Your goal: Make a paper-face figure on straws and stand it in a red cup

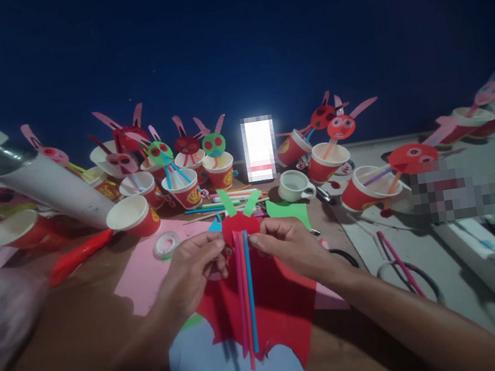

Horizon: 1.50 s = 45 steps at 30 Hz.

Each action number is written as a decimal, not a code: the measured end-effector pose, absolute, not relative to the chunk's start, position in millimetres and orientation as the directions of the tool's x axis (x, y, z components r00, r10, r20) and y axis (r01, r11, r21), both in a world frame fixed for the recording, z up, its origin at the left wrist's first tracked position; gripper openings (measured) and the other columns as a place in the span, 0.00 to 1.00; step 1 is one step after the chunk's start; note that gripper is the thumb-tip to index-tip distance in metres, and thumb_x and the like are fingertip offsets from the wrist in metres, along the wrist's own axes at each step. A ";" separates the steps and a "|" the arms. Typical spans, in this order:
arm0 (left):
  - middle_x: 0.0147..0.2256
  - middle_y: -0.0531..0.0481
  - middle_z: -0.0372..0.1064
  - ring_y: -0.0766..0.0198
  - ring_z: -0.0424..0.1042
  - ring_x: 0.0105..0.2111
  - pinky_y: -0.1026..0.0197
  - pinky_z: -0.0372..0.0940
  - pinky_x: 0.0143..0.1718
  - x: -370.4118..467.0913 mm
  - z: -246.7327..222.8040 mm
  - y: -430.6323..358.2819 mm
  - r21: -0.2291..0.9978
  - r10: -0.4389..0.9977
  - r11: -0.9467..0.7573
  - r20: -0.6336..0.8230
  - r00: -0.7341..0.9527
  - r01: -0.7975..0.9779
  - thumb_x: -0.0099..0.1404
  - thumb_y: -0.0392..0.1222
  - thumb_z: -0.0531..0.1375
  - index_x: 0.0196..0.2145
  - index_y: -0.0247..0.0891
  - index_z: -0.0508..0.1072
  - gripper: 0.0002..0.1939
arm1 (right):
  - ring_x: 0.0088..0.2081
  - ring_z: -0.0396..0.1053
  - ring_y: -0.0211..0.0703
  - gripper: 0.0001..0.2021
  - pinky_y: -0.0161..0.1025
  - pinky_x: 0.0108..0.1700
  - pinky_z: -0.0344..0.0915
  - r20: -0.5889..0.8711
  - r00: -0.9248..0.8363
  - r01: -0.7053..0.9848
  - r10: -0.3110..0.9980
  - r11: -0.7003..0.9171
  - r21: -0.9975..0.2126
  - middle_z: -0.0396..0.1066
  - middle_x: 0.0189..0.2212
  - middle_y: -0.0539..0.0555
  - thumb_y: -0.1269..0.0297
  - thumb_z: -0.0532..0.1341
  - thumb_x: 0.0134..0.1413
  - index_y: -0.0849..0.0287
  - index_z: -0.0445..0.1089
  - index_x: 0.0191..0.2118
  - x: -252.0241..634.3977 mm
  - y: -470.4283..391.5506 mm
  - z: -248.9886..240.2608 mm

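Wall (207, 42): deep blue, filling the upper part of the view.
Table (98, 338): brown, strewn with cut paper.
Cups (146, 219): red and white, lined up towards the back, many bearing long-eared paper heads.
Red sheet (286, 291): on the table below the hands, its near edge cut in curves.
Left hand (197, 256): nearly closed, thumb and fingers pinching the left edge of the disc (240, 221).
Right hand (286, 238): nearly closed too, pinching the right edge.
Straws (251, 290): two pink, one blue, side by side, upper ends against the disc, lower ends towards the wearer.
Disc: red, with green ears (226, 203), held above the red sheet; the step looks like lining up straws on it.
Tape (159, 247): a roll near the left hand. Whether the straws are fixed I cannot tell; the next move seems to call for keeping them aligned and pressed flat.
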<state>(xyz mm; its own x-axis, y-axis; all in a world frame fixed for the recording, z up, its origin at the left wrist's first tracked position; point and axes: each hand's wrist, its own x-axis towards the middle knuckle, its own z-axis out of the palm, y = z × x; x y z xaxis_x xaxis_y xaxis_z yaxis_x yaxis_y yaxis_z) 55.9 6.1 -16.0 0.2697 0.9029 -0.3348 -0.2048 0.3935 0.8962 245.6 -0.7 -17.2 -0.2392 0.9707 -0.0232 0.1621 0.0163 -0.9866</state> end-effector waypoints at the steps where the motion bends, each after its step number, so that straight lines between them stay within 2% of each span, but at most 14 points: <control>1: 0.18 0.55 0.66 0.71 0.63 0.19 0.68 0.59 0.21 55.5 -16.6 6.4 0.895 0.902 0.394 -0.333 0.275 -0.208 0.57 0.39 0.62 0.27 0.37 0.73 0.04 | 0.22 0.51 0.31 0.17 0.31 0.25 0.50 -0.020 -0.236 0.167 0.972 0.021 -0.986 0.53 0.18 0.44 0.59 0.57 0.55 0.59 0.55 0.20 245.5 -0.5 -17.4; 9: 0.17 0.56 0.65 0.72 0.62 0.17 0.70 0.59 0.20 57.4 -18.2 7.7 0.872 0.880 0.441 -0.372 0.296 -0.214 0.56 0.39 0.64 0.24 0.35 0.71 0.07 | 0.22 0.50 0.31 0.17 0.30 0.24 0.49 -0.009 -0.233 0.214 0.972 0.042 -0.976 0.51 0.18 0.44 0.61 0.57 0.55 0.59 0.54 0.20 244.3 -2.1 -15.4; 15: 0.20 0.56 0.66 0.73 0.63 0.20 0.71 0.62 0.22 57.8 -17.2 9.8 0.801 0.849 0.514 -0.426 0.311 -0.306 0.54 0.37 0.65 0.25 0.35 0.70 0.06 | 0.24 0.52 0.31 0.16 0.30 0.26 0.50 0.010 -0.283 0.239 0.959 0.080 -0.968 0.52 0.19 0.44 0.60 0.57 0.57 0.60 0.57 0.21 243.7 -6.6 -9.0; 20: 0.20 0.57 0.64 0.72 0.62 0.19 0.69 0.62 0.19 58.3 -15.6 11.2 0.763 0.844 0.530 -0.434 0.315 -0.371 0.54 0.36 0.64 0.25 0.34 0.71 0.05 | 0.26 0.58 0.32 0.15 0.31 0.28 0.54 0.028 -0.341 0.107 0.940 0.069 -0.992 0.59 0.22 0.46 0.56 0.54 0.61 0.60 0.64 0.29 245.8 -6.9 -11.0; 26: 0.18 0.56 0.64 0.72 0.62 0.18 0.68 0.63 0.19 58.6 -18.0 12.3 0.727 0.835 0.548 -0.445 0.324 -0.414 0.53 0.36 0.64 0.24 0.34 0.71 0.05 | 0.26 0.64 0.35 0.20 0.34 0.30 0.59 0.067 -0.360 -0.045 0.930 0.055 -0.997 0.66 0.22 0.49 0.52 0.50 0.63 0.61 0.64 0.26 245.2 -3.7 -18.6; 29: 0.18 0.57 0.64 0.72 0.62 0.18 0.68 0.63 0.19 58.4 -21.7 13.5 0.711 0.831 0.555 -0.452 0.325 -0.432 0.54 0.36 0.64 0.24 0.35 0.70 0.05 | 0.25 0.65 0.35 0.18 0.34 0.30 0.61 0.049 -0.356 -0.139 0.933 -0.001 -0.990 0.67 0.22 0.49 0.52 0.51 0.62 0.60 0.66 0.30 243.2 -3.7 -20.8; 32: 0.18 0.56 0.64 0.71 0.63 0.18 0.68 0.62 0.19 58.2 -26.1 15.1 0.703 0.829 0.558 -0.453 0.327 -0.440 0.55 0.36 0.63 0.24 0.35 0.70 0.05 | 0.25 0.67 0.36 0.15 0.34 0.29 0.62 0.015 -0.343 -0.189 0.939 -0.053 -0.981 0.68 0.22 0.48 0.53 0.53 0.61 0.59 0.67 0.39 241.5 -4.7 -21.1; 35: 0.18 0.55 0.64 0.70 0.62 0.17 0.68 0.60 0.17 58.3 -27.3 16.5 0.700 0.833 0.553 -0.443 0.333 -0.452 0.56 0.37 0.62 0.25 0.35 0.70 0.05 | 0.24 0.67 0.36 0.16 0.34 0.29 0.62 -0.019 -0.312 -0.205 0.950 -0.087 -0.975 0.69 0.21 0.48 0.54 0.55 0.61 0.59 0.65 0.48 240.9 -4.2 -19.8; 39: 0.21 0.54 0.65 0.70 0.63 0.20 0.68 0.62 0.20 59.4 -21.7 16.8 0.676 0.836 0.546 -0.402 0.374 -0.495 0.56 0.35 0.61 0.25 0.34 0.70 0.04 | 0.23 0.66 0.35 0.15 0.35 0.29 0.63 -0.068 -0.256 -0.194 0.964 -0.120 -0.974 0.67 0.20 0.46 0.56 0.55 0.60 0.58 0.63 0.49 242.1 0.7 -20.4; 42: 0.21 0.52 0.63 0.70 0.62 0.19 0.67 0.61 0.20 61.5 -17.3 14.1 0.618 0.785 0.605 -0.355 0.508 -0.503 0.54 0.34 0.60 0.22 0.33 0.69 0.05 | 0.30 0.67 0.36 0.13 0.36 0.36 0.64 -0.012 -0.248 -0.175 0.969 -0.057 -0.983 0.69 0.27 0.48 0.61 0.58 0.57 0.57 0.65 0.47 243.7 4.7 -23.1; 45: 0.19 0.52 0.61 0.71 0.58 0.16 0.67 0.59 0.17 64.6 -19.1 8.0 0.546 0.696 0.687 -0.304 0.651 -0.480 0.50 0.36 0.59 0.20 0.33 0.68 0.05 | 0.47 0.66 0.41 0.17 0.40 0.47 0.62 0.115 -0.294 -0.139 0.949 0.077 -0.987 0.68 0.44 0.54 0.65 0.61 0.55 0.56 0.63 0.50 246.6 5.3 -22.2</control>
<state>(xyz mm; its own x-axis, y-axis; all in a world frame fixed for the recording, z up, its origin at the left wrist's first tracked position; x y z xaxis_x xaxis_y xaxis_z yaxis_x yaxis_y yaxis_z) 64.6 8.0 -19.1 0.6511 0.6956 -0.3036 -0.4796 0.6872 0.5457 246.6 5.3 -22.2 -0.2943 0.9487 0.1155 -0.1393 0.0770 -0.9873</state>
